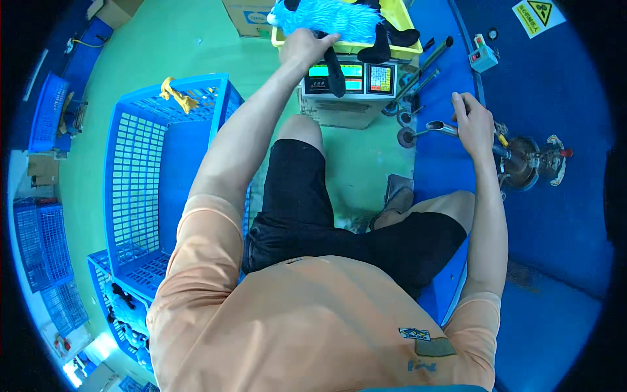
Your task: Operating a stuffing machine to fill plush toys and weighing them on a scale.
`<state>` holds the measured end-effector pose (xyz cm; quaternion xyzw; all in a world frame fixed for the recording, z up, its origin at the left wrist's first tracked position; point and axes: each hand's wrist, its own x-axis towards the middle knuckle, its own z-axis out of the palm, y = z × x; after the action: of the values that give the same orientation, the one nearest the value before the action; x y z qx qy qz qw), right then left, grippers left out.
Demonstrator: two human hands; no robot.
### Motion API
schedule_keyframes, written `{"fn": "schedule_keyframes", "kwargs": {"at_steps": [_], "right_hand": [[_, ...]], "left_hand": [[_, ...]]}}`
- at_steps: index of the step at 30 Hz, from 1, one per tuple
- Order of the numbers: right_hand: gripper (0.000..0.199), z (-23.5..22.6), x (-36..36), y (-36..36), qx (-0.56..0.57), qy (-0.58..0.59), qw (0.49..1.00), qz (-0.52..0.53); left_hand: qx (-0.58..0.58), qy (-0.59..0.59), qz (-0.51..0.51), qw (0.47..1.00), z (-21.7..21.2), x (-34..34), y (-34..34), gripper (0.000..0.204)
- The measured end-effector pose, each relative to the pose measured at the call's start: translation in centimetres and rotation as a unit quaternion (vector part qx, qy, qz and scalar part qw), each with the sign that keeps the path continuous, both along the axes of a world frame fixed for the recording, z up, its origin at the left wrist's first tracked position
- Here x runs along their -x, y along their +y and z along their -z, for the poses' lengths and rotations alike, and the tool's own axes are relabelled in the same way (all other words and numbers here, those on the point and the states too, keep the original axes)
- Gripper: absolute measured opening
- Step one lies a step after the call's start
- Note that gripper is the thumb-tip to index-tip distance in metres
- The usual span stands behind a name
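Observation:
A blue furry plush toy (336, 23) with black limbs lies in a yellow tray (353, 48) in front of me. My left hand (308, 47) grips the toy at its near side, thumb towards the right; one black limb hangs down over the scale below. Some of these fingers are hidden in the fur. To the right, my right hand (475, 124) is curled over a metal filling tube (443, 127), whose open end points left, past the hand. The tube comes out of a blue machine (542, 215).
The tray sits on a digital scale (349, 80). On my left stands a large blue crate (140, 163) with a yellow cloth (178, 95) over its rim. Lower left, another crate holds blue plush pieces (127, 310). Spare metal tubes (418, 85) lean by the machine.

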<state>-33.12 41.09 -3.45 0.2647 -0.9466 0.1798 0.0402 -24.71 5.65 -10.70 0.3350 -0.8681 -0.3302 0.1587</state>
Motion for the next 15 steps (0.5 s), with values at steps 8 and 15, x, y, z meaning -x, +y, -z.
{"fn": "schedule_keyframes", "kwargs": {"at_steps": [8,15], "right_hand": [[0.042,0.0,0.5,0.4,-0.015,0.015,1.0,0.01],[0.046,0.4,0.2,-0.7,0.138,-0.037,0.989,-0.039]], "left_hand": [[-0.152,0.192,-0.044,0.969,0.4,1.6,0.9,0.032],[-0.29,0.41,-0.011,0.865,-6.5,-4.2,6.0,0.026]]}}
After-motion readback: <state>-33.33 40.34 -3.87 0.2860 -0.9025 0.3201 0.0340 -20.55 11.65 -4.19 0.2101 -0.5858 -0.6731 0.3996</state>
